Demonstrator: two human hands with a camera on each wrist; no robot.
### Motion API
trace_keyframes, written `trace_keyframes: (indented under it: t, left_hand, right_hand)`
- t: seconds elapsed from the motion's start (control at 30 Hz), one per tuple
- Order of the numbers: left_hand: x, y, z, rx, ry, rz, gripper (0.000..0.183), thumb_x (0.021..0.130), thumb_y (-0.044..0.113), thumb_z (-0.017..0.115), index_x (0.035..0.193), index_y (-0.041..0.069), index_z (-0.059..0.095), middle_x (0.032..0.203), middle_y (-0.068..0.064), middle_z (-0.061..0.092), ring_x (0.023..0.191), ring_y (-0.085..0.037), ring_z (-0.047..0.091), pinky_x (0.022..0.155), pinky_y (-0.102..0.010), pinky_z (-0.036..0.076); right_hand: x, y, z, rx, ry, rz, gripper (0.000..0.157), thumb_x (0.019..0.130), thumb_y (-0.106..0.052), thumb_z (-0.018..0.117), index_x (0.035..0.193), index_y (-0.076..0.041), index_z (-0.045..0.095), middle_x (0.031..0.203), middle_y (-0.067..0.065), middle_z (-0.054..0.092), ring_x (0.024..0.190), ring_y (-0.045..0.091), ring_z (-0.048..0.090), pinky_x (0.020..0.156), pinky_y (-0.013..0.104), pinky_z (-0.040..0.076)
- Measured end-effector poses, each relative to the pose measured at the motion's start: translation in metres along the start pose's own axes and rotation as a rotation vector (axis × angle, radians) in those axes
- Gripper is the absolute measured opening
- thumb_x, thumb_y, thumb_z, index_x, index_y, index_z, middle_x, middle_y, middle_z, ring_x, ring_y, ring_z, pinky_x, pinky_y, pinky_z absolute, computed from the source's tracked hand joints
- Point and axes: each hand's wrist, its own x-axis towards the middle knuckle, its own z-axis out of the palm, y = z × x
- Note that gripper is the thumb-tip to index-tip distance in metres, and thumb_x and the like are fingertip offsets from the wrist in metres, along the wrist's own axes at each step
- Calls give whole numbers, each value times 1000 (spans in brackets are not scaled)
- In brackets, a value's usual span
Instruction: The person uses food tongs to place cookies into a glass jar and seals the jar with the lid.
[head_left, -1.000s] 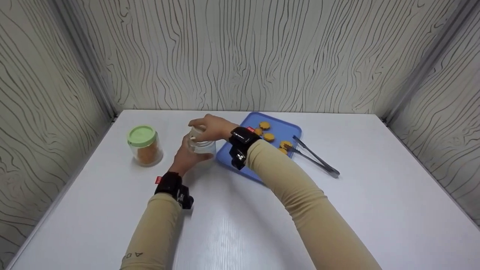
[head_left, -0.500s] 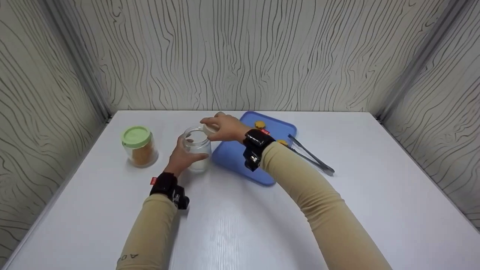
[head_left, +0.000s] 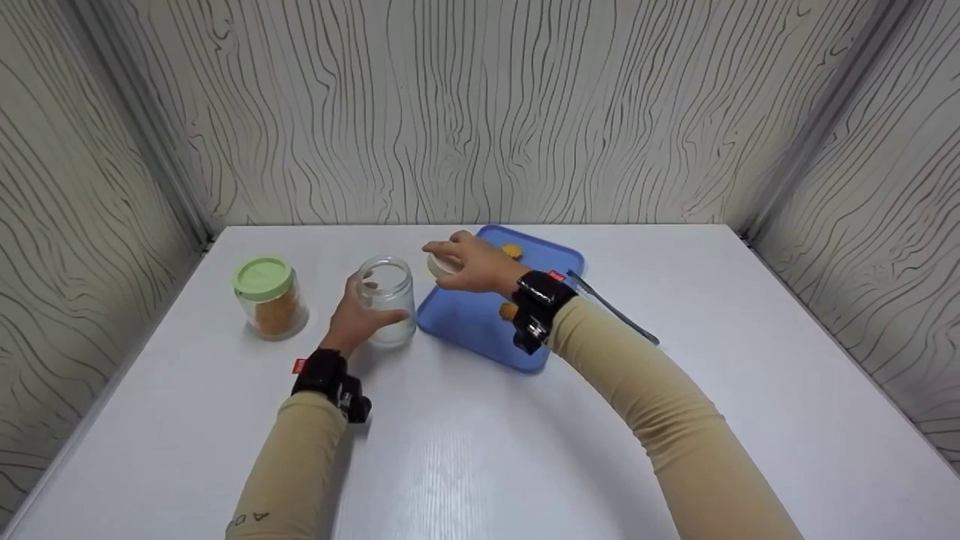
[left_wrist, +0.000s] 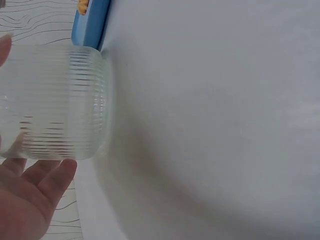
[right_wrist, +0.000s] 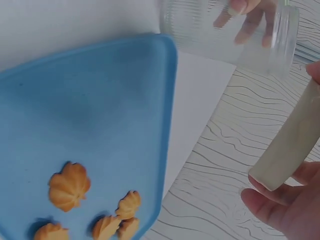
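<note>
My left hand (head_left: pixel 358 319) wraps round a clear ribbed glass jar (left_wrist: pixel 55 105) that stands on the white table with its mouth uncovered. Nothing shows inside the jar. In my right hand (head_left: pixel 476 262) is a pale screw lid (right_wrist: pixel 290 140), gripped by its rim between thumb and fingers. The lid is tilted and apart from the jar, to the right of its mouth and over the left edge of a blue tray (head_left: pixel 469 326). Several golden scalloped cookies (right_wrist: pixel 70 186) lie on the tray; in the head view my right hand and wrist hide some of them.
A second clear jar (head_left: pixel 276 311) with a green lid (head_left: pixel 263 278) and brown contents stands left of my left hand. Metal tongs (head_left: pixel 619 311) lean over the tray's right side, partly hidden by my right arm. Wood-patterned panels (head_left: pixel 465 112) border the table.
My right hand has lifted the lid off the jar's mouth and carried it to the right. My left hand keeps its hold on the jar. The head view has shifted slightly.
</note>
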Motion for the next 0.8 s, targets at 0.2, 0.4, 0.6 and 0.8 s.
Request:
trace_keyframes:
  t: [0.2, 0.4, 0.6, 0.8]
  left_hand:
    - [0, 0, 0, 12, -11, -2, 109, 73, 26, 86, 152, 7, 14, 150, -18, 34, 138, -33, 30, 112, -48, 25]
    - [-2, 1, -5, 54, -17, -19, 107, 75, 29, 84, 152, 8, 14, 150, -17, 35, 138, -34, 31, 111, -49, 26]
    - [-1, -2, -5, 68, -15, -38, 107, 73, 32, 85, 151, 10, 15, 147, -14, 38, 136, -33, 34, 110, -50, 27]
    - [-1, 1, -3, 83, -23, -34, 107, 74, 32, 85, 152, 9, 15, 147, -16, 38, 136, -34, 34, 110, -51, 27]
  right_hand:
    - [-24, 19, 1, 78, 26, 23, 62, 86, -24, 67, 145, -25, 48, 136, 16, 44, 104, 27, 50, 83, 38, 47]
    - [-47, 38, 3, 163, 34, 80, 63, 85, -21, 66, 145, -26, 48, 150, 16, 31, 114, 31, 46, 80, 37, 51]
    - [-66, 55, 6, 133, 61, 95, 68, 82, -25, 70, 146, -24, 47, 153, 15, 30, 120, 35, 44, 87, 42, 48]
    - [-94, 74, 3, 19, 115, 89, 63, 85, -28, 69, 144, -22, 50, 140, 20, 43, 113, 35, 49, 87, 48, 47]
